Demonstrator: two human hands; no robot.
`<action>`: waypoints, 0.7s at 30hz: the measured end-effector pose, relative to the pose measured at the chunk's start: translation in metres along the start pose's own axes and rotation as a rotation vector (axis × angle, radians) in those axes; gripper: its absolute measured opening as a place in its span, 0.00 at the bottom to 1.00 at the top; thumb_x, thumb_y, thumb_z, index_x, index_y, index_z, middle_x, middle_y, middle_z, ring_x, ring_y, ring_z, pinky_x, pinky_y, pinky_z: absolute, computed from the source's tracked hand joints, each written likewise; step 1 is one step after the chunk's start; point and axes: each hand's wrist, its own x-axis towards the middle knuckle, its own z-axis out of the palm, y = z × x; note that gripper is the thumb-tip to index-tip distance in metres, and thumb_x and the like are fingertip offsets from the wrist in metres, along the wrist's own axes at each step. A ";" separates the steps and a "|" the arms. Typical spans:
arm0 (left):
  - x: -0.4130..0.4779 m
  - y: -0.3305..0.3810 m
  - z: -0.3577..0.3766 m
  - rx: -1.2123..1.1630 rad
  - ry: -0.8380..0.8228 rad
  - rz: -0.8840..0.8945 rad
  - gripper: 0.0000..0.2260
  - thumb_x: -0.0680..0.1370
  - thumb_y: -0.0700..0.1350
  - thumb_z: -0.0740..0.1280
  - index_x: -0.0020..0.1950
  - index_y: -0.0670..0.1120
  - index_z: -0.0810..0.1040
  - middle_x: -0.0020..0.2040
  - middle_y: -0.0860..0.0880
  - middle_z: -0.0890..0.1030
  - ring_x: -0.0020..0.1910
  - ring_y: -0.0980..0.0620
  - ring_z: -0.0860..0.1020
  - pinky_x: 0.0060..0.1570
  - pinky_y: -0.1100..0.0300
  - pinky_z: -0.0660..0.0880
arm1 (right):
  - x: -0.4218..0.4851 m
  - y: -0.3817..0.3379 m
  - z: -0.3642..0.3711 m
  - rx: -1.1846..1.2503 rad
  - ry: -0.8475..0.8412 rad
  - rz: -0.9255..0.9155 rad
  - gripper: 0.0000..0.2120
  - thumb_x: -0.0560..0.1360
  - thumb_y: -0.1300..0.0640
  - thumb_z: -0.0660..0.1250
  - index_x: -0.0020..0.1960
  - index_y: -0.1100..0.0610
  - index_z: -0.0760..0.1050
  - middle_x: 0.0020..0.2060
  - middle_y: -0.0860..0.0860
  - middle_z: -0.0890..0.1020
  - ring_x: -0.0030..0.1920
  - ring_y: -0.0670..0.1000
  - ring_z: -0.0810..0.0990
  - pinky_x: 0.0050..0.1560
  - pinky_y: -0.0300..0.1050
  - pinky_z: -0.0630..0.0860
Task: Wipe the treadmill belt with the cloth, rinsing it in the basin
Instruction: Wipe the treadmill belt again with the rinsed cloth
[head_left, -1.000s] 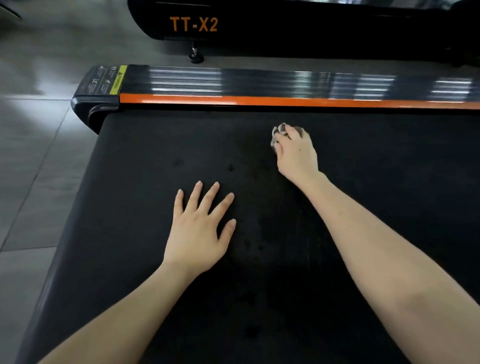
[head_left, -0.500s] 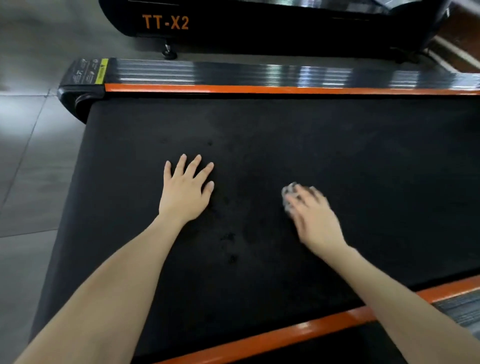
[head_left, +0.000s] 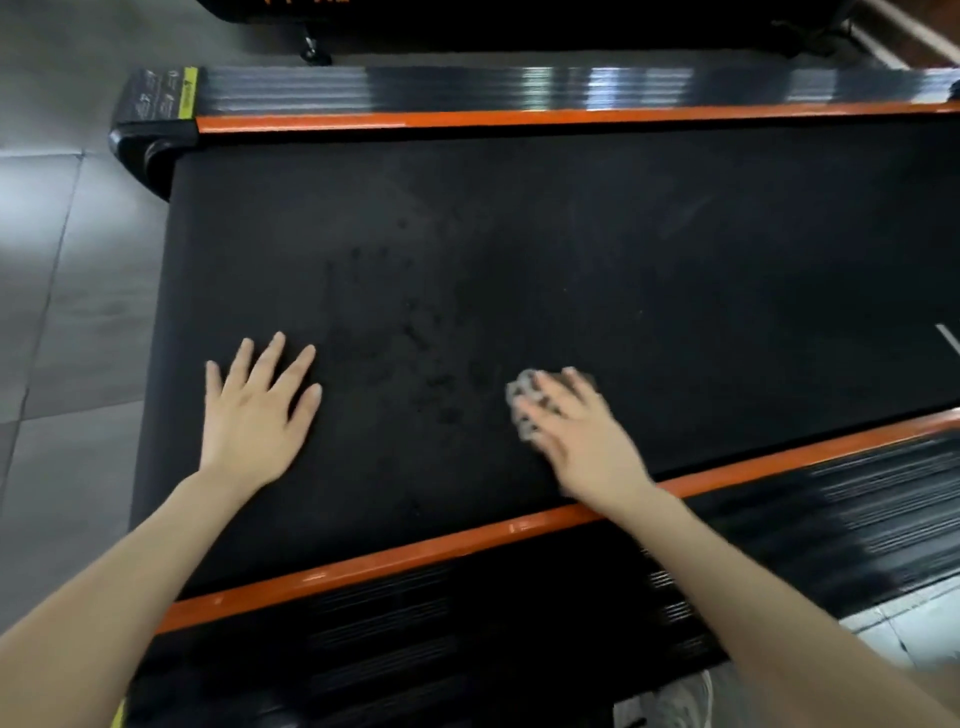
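Note:
The black treadmill belt (head_left: 571, 249) fills the middle of the head view, with dark wet spots near its centre. My right hand (head_left: 587, 441) presses a small grey-white cloth (head_left: 522, 402) flat on the belt near the close orange rail; most of the cloth is hidden under the fingers. My left hand (head_left: 254, 410) lies flat on the belt to the left, fingers spread, holding nothing. No basin shows in this view.
Orange-edged ribbed side rails run along the far (head_left: 519, 117) and near (head_left: 467, 540) sides of the belt. Grey floor tiles (head_left: 62, 312) lie to the left. A second black treadmill (head_left: 519, 21) stands beyond the far rail.
My right hand has dragged the cloth from the far rail back toward the near rail. My left hand stayed flat on the belt. The view tilted down, revealing the near rail.

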 end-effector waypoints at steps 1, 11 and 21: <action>-0.004 -0.004 0.001 0.027 -0.014 0.005 0.27 0.79 0.59 0.45 0.73 0.49 0.66 0.74 0.42 0.64 0.73 0.37 0.58 0.68 0.34 0.53 | -0.007 0.014 -0.005 0.026 -0.012 0.142 0.20 0.77 0.50 0.54 0.65 0.52 0.75 0.68 0.56 0.71 0.69 0.66 0.65 0.66 0.64 0.66; -0.012 -0.005 0.006 0.055 -0.015 -0.012 0.26 0.81 0.58 0.41 0.76 0.52 0.59 0.77 0.45 0.58 0.76 0.41 0.52 0.71 0.37 0.46 | 0.015 -0.103 0.015 0.098 -0.044 -0.150 0.17 0.74 0.55 0.60 0.59 0.59 0.78 0.65 0.57 0.75 0.66 0.66 0.70 0.61 0.68 0.69; -0.011 -0.003 0.006 0.030 -0.013 -0.022 0.27 0.79 0.59 0.42 0.75 0.53 0.61 0.76 0.45 0.61 0.76 0.41 0.54 0.71 0.37 0.48 | 0.012 -0.023 0.007 0.037 -0.071 -0.198 0.20 0.78 0.53 0.56 0.69 0.54 0.69 0.69 0.58 0.69 0.70 0.64 0.65 0.67 0.66 0.62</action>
